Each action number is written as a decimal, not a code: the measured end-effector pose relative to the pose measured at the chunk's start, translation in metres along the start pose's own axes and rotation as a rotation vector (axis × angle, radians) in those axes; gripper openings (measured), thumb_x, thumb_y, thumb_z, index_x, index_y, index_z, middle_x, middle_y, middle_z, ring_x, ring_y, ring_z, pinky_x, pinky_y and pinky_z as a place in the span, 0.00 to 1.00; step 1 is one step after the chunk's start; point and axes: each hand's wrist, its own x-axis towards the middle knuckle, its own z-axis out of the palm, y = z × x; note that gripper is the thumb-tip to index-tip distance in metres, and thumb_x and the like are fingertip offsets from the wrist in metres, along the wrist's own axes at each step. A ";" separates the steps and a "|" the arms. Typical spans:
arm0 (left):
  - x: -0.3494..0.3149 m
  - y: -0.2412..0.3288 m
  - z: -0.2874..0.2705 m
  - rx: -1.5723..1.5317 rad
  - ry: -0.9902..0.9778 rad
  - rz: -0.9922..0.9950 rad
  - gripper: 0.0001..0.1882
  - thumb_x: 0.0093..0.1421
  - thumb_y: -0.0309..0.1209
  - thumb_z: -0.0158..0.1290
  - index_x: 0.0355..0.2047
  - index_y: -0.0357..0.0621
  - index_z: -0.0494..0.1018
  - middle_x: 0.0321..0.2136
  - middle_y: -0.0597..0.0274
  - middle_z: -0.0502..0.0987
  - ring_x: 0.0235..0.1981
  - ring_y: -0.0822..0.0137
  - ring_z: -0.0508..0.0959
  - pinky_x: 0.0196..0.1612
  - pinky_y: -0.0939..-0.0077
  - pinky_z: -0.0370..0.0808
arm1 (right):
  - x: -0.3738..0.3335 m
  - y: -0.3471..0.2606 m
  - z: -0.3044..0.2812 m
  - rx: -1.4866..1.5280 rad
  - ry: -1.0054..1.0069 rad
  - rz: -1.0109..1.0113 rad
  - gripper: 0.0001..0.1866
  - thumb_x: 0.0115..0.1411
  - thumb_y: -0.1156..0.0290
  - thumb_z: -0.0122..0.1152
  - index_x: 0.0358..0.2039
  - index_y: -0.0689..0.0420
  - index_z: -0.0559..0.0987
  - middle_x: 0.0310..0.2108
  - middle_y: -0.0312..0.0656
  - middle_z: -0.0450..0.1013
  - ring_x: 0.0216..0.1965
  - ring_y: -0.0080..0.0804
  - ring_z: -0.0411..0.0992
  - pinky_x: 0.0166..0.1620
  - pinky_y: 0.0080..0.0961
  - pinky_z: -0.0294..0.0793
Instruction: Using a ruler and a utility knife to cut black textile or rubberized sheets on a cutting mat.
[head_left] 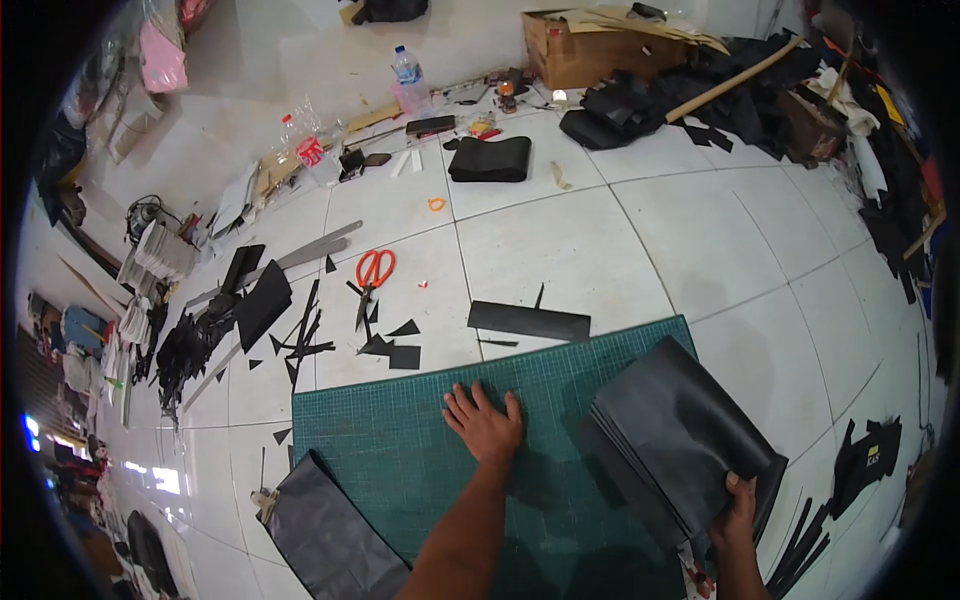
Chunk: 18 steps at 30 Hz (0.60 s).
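My left hand (484, 424) is over the green cutting mat (400, 420), palm down with fingers spread and nothing in them. My right hand (735, 512) grips the near edge of a folded stack of black sheet material (685, 430), thumb on top. That stack lies tilted across the mat's right side, its layered edges showing at the left. Close to my right wrist is a small reddish and metallic thing (697, 575), too unclear to name. Another black folded sheet (330, 530) rests over the mat's lower left corner, with a clip (265, 503) on its edge.
Beyond the mat lie orange-handled scissors (374, 275), a black strip (528, 320), scattered black offcuts (404, 356) and a metal ruler (310, 250). Farther back are a folded black roll (490, 158), bottles (408, 70) and a cardboard box (590, 55). Black strips (800, 545) lie at right.
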 end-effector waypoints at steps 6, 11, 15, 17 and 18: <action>0.000 -0.003 -0.006 -0.028 -0.074 -0.045 0.35 0.58 0.50 0.47 0.58 0.36 0.61 0.62 0.36 0.54 0.66 0.38 0.47 0.66 0.43 0.40 | 0.065 0.014 0.065 -0.012 0.047 -0.018 0.35 0.51 0.60 0.63 0.59 0.51 0.63 0.54 0.41 0.64 0.56 0.39 0.63 0.59 0.40 0.63; 0.002 -0.001 -0.007 -0.029 -0.114 -0.053 0.36 0.57 0.50 0.48 0.58 0.35 0.61 0.62 0.34 0.54 0.66 0.36 0.46 0.66 0.40 0.40 | 0.116 -0.003 0.093 0.028 -0.020 -0.067 0.31 0.54 0.66 0.60 0.59 0.50 0.64 0.51 0.40 0.65 0.55 0.36 0.64 0.60 0.39 0.63; 0.000 -0.002 -0.004 -0.008 -0.157 -0.068 0.36 0.55 0.50 0.49 0.56 0.35 0.61 0.61 0.34 0.54 0.66 0.35 0.47 0.65 0.38 0.41 | 0.157 -0.023 0.127 0.054 -0.013 -0.079 0.30 0.56 0.62 0.60 0.58 0.52 0.65 0.54 0.40 0.66 0.57 0.38 0.64 0.60 0.41 0.63; -0.002 -0.004 -0.004 0.006 -0.159 -0.066 0.36 0.55 0.49 0.50 0.56 0.35 0.62 0.61 0.34 0.55 0.65 0.34 0.48 0.64 0.38 0.42 | 0.195 -0.029 0.154 0.054 -0.044 -0.079 0.29 0.56 0.58 0.61 0.57 0.54 0.67 0.55 0.40 0.66 0.57 0.38 0.64 0.60 0.41 0.63; -0.003 -0.004 -0.003 0.023 -0.166 -0.060 0.35 0.54 0.48 0.51 0.55 0.36 0.62 0.60 0.34 0.55 0.65 0.34 0.48 0.64 0.37 0.43 | 0.224 -0.031 0.163 0.073 0.017 -0.107 0.28 0.57 0.58 0.60 0.56 0.55 0.68 0.54 0.40 0.67 0.56 0.37 0.66 0.59 0.39 0.64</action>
